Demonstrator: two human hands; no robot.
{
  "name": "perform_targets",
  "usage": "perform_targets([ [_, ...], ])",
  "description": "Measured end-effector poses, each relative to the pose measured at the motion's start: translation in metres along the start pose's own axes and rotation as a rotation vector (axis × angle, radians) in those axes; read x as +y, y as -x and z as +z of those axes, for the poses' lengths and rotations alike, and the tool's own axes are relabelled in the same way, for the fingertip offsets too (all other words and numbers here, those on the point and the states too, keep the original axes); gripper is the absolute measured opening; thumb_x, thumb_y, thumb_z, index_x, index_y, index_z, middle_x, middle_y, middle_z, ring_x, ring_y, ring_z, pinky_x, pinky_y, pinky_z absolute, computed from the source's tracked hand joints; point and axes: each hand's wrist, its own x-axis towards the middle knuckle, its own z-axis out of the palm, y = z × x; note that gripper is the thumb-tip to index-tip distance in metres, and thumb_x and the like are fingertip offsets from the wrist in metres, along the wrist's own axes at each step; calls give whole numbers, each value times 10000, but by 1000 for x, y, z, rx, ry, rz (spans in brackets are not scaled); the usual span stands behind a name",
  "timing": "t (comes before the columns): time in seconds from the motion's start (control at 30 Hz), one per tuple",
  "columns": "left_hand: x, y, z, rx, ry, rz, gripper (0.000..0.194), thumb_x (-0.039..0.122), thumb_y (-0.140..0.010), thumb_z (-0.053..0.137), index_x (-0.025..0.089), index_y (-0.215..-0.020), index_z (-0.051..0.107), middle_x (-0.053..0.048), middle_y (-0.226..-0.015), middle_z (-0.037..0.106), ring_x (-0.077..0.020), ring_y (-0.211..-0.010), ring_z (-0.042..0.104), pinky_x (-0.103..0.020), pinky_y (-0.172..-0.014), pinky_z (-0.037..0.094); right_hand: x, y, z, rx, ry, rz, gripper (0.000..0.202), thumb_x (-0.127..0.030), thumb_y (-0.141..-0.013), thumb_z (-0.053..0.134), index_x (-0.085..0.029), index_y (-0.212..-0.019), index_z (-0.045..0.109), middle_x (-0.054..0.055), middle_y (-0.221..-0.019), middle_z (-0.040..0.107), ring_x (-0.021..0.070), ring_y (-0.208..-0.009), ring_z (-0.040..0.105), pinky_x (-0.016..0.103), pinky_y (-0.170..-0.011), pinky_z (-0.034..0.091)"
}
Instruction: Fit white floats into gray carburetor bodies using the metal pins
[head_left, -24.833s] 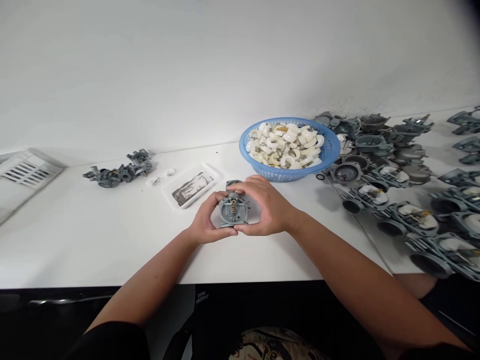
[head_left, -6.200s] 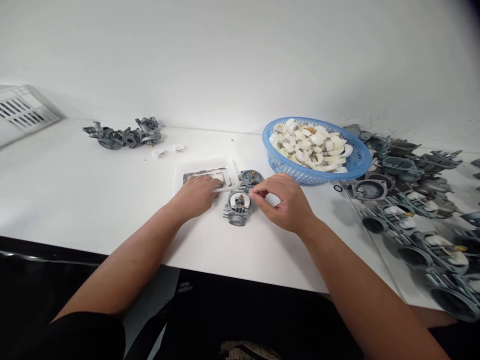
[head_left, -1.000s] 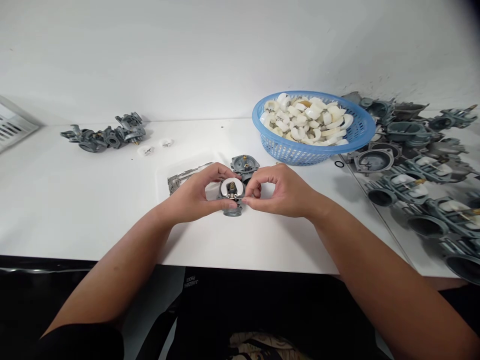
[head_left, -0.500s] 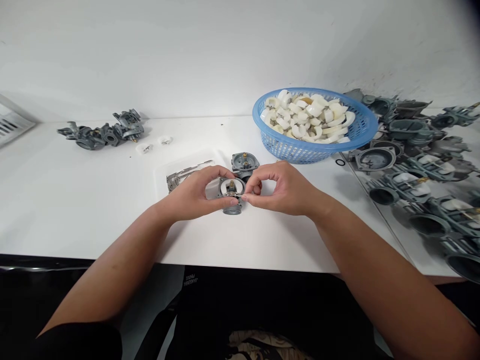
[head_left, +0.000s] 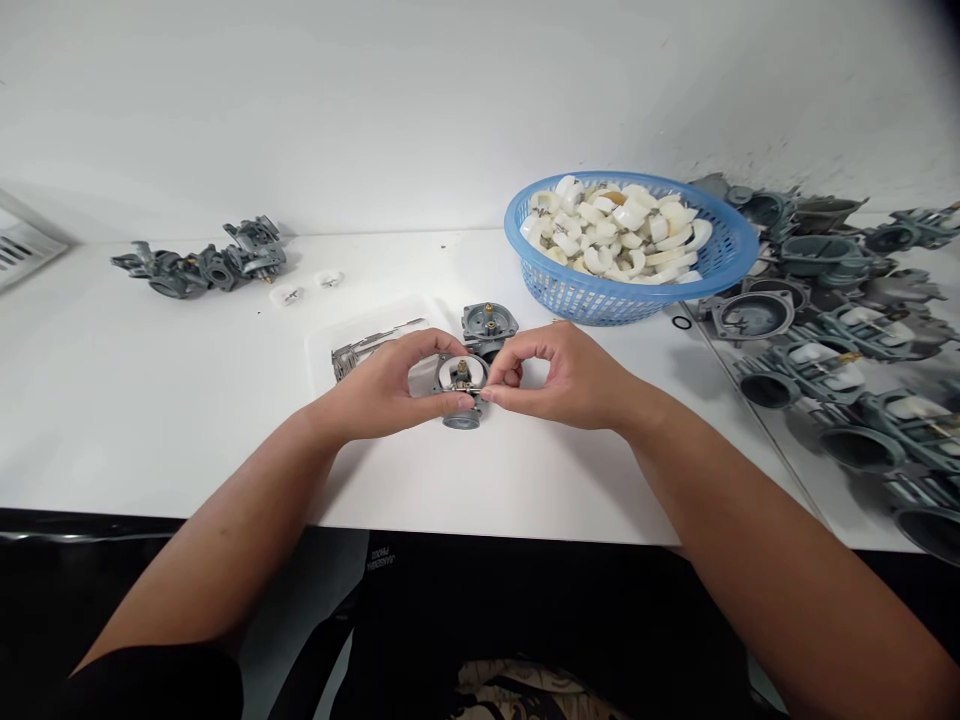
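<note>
A grey metal carburetor body (head_left: 460, 421) stands on the white table in front of me, its open bowl side facing up. Inside it sits a white float (head_left: 452, 375) around a brass jet. My left hand (head_left: 394, 385) grips the body from the left, thumb at the near rim and fingers at the far rim. My right hand (head_left: 551, 375) is closed in a pinch at the right side of the float, on what looks like a thin metal pin, mostly hidden by the fingertips. Just behind stands a second carburetor (head_left: 489, 322), touched by neither hand.
A shallow white tray (head_left: 319, 350) with thin metal pins lies behind my left hand. The blue basket (head_left: 630, 290) holds many white floats. Carburetors (head_left: 825, 370) crowd the right side; several more (head_left: 202, 268) lie at the far left, near two loose floats (head_left: 330, 281). A black O-ring (head_left: 681, 323) lies by the basket.
Both hands stay at the carburetor body. The right fingertips have shifted very slightly, and a thin pin end shows a little more beside them.
</note>
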Motion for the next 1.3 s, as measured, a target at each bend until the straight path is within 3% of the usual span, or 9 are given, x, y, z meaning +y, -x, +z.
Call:
perform_targets([
  [0.53, 1, 1, -1, -8, 55, -14, 510, 406, -780, 787, 247, -1235, 619, -74, -1249, 661, -252, -1167, 616, -420, -1041, 479, 1, -1, 3, -18, 11, 13, 102, -280, -805, 719, -191, -774, 756, 3, -686, 668, 123, -647, 582, 264, -640, 470],
  [1.1, 4, 0, 0, -18, 34, -42, 455, 411, -793, 768, 237, -1181, 605, -69, -1217, 660, -239, -1133, 618, -393, -986, 501, 0, -1, 5, 36, 82, -39, 97, -274, -808, 739, -197, -749, 742, -29, -614, 603, 102, -597, 535, 258, -618, 429],
  [1.3, 3, 0, -1, -28, 16, -29, 465, 430, -805, 757, 239, -1199, 600, -71, -1212, 659, -239, -1115, 622, -397, -980, 502, -1, 0, -3, -43, 76, -53, 67, -256, -817, 731, -194, -798, 749, -8, -710, 666, 112, -659, 572, 252, -626, 430],
])
